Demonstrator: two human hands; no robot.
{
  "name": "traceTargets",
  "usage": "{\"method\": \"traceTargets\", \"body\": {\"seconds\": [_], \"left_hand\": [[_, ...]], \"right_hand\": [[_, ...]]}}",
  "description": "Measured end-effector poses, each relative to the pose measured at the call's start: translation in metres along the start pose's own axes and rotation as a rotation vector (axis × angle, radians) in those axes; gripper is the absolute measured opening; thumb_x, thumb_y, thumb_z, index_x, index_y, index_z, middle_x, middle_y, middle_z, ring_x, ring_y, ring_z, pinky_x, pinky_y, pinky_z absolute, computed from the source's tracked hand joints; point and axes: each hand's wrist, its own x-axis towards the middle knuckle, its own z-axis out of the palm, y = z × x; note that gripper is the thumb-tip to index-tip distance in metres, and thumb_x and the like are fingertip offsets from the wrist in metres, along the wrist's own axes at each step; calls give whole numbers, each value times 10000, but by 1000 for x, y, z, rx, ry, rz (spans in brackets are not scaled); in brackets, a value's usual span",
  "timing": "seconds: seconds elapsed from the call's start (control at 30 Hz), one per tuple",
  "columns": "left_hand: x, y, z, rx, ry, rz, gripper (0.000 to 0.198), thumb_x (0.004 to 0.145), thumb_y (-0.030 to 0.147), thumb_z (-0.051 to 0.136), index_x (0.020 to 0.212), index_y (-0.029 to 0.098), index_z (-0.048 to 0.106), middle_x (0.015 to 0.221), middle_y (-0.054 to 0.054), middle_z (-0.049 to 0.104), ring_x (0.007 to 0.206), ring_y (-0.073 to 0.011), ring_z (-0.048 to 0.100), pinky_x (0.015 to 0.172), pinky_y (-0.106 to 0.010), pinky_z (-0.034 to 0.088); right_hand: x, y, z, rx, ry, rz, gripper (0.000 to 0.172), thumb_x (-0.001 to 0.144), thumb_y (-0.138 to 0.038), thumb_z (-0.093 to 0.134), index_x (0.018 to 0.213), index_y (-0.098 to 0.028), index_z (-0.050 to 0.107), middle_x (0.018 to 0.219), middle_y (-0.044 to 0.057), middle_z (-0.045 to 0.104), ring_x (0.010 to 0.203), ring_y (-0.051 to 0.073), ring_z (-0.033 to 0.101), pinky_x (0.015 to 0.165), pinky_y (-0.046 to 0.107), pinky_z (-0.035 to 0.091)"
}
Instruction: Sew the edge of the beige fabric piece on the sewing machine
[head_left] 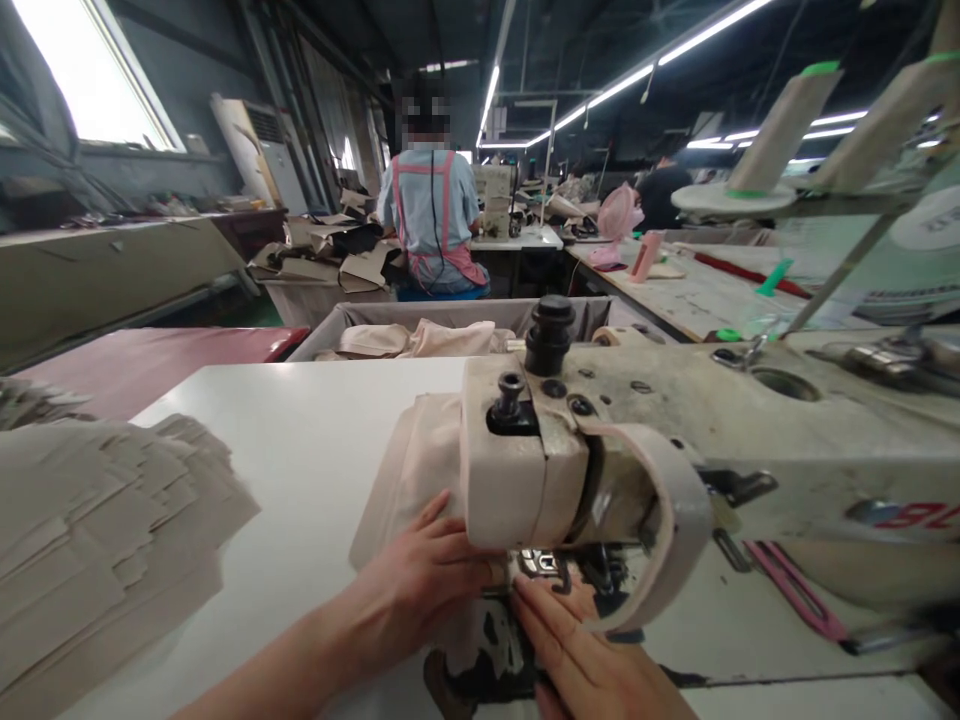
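Observation:
A beige fabric piece lies on the white table, running under the head of the sewing machine. My left hand rests flat on this fabric, left of the needle area, its fingers stretched toward the presser foot. On the near side of the foot is my right hand, fingers extended side by side and tips close to the left fingertips. The right thumb is mostly hidden. Part of the fabric is covered by the machine head and my hands.
A stack of beige cut pieces lies at the left. Behind the table stands a grey-lined bin holding fabric. Thread cones stand at the upper right. A person in a pink-strapped apron sits ahead, facing away.

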Motion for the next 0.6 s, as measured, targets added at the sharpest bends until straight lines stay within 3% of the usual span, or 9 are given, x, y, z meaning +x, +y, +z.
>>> {"method": "traceTargets", "body": {"seconds": [0.2, 0.27, 0.43, 0.6], "left_hand": [[15, -6, -12, 11, 113, 39, 252, 896, 154, 461, 984, 213, 690, 977, -53, 716, 1015, -232, 617, 1058, -442, 358], [18, -5, -15, 23, 120, 40, 263, 908, 165, 441, 970, 201, 695, 998, -59, 707, 1002, -229, 621, 1046, -429, 374], [19, 0, -17, 36, 108, 43, 328, 918, 153, 436, 1147, 238, 655, 1119, -51, 688, 1085, -226, 586, 1090, -428, 321], [19, -1, -16, 45, 102, 46, 266, 913, 138, 445, 978, 207, 693, 989, -45, 704, 1007, -208, 608, 1058, -407, 358]], "right_hand": [[3, -2, -6, 19, 30, 44, 522, 784, -32, 417, 1295, -53, 520, 1312, 142, 575, 1124, 304, 610, 878, 448, 572], [6, -3, -8, 37, 83, 42, 485, 788, -26, 415, 1250, -44, 559, 1265, 151, 611, 1096, 286, 630, 875, 426, 577], [7, -5, -13, 90, 184, 34, 442, 779, 7, 400, 1163, -19, 617, 1160, 182, 670, 1036, 280, 660, 860, 415, 587], [7, -8, -18, 157, 171, 53, 432, 797, -8, 414, 1181, -14, 612, 1168, 195, 661, 1079, 289, 633, 914, 422, 556]]}}
